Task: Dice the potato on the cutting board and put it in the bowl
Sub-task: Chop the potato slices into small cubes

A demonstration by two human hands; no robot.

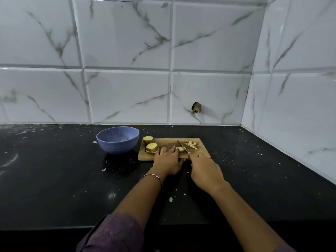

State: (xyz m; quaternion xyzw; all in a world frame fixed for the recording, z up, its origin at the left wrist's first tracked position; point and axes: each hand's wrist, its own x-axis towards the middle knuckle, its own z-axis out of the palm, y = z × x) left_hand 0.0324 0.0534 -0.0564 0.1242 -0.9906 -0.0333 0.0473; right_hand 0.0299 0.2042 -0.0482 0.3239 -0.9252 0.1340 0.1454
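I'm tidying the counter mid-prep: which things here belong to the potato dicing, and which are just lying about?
In use: cutting board, knife in the right hand, potato piece held by the left hand, two potato chunks, diced bits, purple bowl.
Lying about: white specks on the black counter, dark stub on the wall tile.

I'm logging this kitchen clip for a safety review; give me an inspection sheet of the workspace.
Surface: black counter, white specks scattered.
Job's things: board holds two potato chunks, a piece under the knife, diced bits far right; bowl left of board, no potato seen inside.
Clutter: nothing seen.
Hands: left hand holds the piece; right hand grips the knife.
Cables: nothing seen.
Surroundings: tiled wall with a dark spot.
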